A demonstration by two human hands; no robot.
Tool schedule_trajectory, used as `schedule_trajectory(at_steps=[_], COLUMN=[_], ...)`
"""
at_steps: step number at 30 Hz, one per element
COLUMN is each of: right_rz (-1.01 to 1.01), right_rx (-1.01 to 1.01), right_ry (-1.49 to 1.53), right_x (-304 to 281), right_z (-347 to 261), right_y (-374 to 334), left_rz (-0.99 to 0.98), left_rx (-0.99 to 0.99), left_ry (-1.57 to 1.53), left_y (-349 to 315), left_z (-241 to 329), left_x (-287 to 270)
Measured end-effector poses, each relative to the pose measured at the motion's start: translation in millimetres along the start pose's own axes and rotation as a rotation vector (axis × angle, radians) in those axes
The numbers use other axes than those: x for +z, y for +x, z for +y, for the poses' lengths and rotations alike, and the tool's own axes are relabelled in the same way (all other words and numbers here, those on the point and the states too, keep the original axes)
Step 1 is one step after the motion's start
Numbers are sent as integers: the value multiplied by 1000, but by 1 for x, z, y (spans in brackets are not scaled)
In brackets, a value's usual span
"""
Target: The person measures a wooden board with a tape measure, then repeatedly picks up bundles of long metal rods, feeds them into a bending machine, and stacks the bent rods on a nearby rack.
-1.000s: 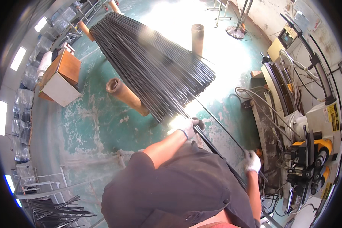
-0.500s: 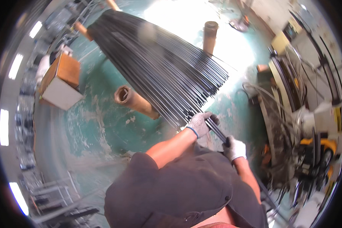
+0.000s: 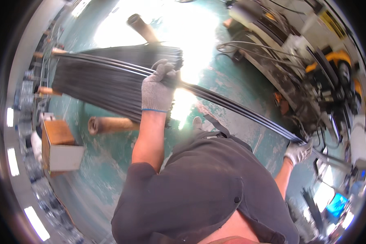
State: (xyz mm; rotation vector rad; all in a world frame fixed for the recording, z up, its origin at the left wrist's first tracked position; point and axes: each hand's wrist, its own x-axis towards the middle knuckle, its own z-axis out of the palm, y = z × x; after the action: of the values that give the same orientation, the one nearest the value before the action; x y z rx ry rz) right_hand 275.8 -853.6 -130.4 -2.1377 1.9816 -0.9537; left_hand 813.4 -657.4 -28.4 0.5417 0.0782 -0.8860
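Observation:
A bundle of several long, thin black rods stretches across in front of me, from the far left to the right side. My left hand, in a grey knit glove with a blue cuff edge, is closed round the bundle near its middle. Farther right, my right hand, gloved too, grips the rods close to their right end; its fingers are partly hidden. Beneath the held bundle, a broad fanned layer of similar black rods lies across brown tube-like supports, somewhat blurred by motion.
One brown tube juts out at the near side of the layer, another brown tube at the far side. A white and orange box stands at left. Machinery with yellow parts and loose cables lines the right, past a blue screen.
My view has turned to the right. The rod bundle has been lifted and swung crosswise over the layer; my hands are much farther apart, the right one out to the right.

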Motion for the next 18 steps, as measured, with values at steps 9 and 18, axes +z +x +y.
schedule_trajectory(at_steps=[9, 18], right_rz=[120, 203], right_rx=[1092, 920], right_ry=[2125, 1939], right_x=[29, -23], right_z=[115, 133], right_y=[44, 170], left_rz=[-142, -529], left_rx=[-111, -378], left_ry=[235, 172], left_y=[31, 120], left_z=[-140, -205], left_x=[61, 165])
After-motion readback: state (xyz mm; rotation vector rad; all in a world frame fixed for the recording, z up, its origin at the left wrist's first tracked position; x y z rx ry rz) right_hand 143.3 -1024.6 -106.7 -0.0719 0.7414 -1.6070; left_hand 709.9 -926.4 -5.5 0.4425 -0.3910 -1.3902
